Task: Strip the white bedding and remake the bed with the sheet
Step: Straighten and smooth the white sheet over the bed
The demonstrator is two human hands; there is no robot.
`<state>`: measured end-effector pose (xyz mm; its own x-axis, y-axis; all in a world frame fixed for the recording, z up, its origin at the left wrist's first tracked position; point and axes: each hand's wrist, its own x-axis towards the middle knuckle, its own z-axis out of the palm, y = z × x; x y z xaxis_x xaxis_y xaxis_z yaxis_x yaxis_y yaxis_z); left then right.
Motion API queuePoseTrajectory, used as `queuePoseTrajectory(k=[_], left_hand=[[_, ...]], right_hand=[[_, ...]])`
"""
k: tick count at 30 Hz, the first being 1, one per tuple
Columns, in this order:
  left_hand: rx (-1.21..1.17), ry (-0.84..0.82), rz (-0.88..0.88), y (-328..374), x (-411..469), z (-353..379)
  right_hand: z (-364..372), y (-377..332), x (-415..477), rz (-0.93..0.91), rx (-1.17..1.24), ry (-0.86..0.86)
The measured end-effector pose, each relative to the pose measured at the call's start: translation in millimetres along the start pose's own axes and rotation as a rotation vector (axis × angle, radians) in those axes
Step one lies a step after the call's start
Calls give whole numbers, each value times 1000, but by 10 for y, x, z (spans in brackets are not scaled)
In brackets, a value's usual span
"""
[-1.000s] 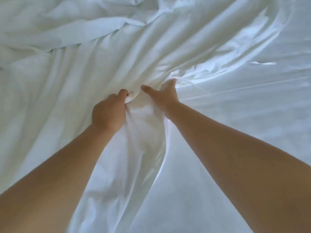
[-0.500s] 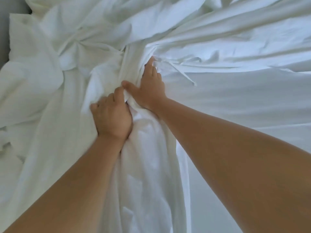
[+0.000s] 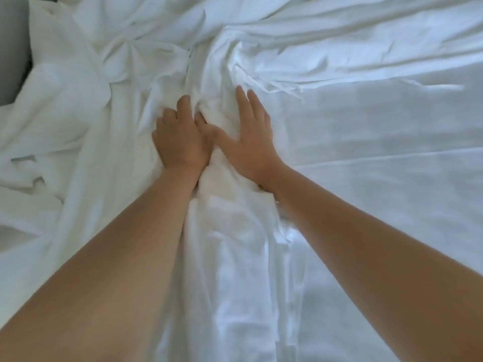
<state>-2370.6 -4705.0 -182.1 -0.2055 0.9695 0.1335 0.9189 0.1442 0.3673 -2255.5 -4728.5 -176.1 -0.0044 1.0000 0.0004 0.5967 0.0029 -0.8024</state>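
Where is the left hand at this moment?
In the head view the left hand is near the centre, gripping the bunched sheet, just left of the right hand, which lies flat on it.

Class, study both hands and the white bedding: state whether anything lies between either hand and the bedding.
Nothing visible does. The left hand grips the white bedding directly where it bunches into a ridge, and the right hand lies flat on that same ridge, skin on cloth.
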Motion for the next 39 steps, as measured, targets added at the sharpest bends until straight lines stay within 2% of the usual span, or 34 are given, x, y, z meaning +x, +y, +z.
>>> queuePoseTrajectory(k=[2,5,9,13,15,17,19,21,23,25,26,28,30,32,34,39], left_hand=[[-142,-187,-48,7,-415,-178],[-48,-428,-18,-133,-1426,-468],[78,-503,-100,-473,-2611,-817],[-77,-485,-248,-715,-3122,-1209],[-103,-479,-298,-692,-3332,-1368],[-157,-542,-361,-588,-3641,-1512],[-80,-672,-319,-516,-4123,-1643],[141,-785,-236,-601,-4654,-1745],[235,-747,-275,-781,-5090,-1845],[273,-703,-254,-954,-5369,-1964],[290,-731,-251,-1004,-5473,-2005],[368,-852,-296,-996,-5628,-2084],[361,-904,-328,-891,-5749,-2141],[363,-967,-269,-669,-5852,-2225],[380,-1065,-114,-313,-5980,-2306],[458,-1248,346,853,-6551,-2254]], right_hand=[[-232,55,-443,163,-60,20],[-323,37,-1260,329,-30,15],[128,-293,-2134,273,117,-163],[450,-581,-2098,263,94,-272],[430,-669,-2185,255,138,-330],[265,-655,-2499,264,164,-337],[59,-576,-3072,400,117,-249],[-36,-541,-3830,611,76,-212],[-6,-636,-4552,719,111,-389],[94,-784,-5062,770,158,-649],[126,-843,-5234,773,171,-719],[66,-891,-5499,765,187,-763],[-156,-821,-5661,713,97,-809],[-553,-651,-5871,661,-32,-898],[-1101,-449,-6179,674,-108,-932],[-2537,89,-7338,714,-198,-821]])
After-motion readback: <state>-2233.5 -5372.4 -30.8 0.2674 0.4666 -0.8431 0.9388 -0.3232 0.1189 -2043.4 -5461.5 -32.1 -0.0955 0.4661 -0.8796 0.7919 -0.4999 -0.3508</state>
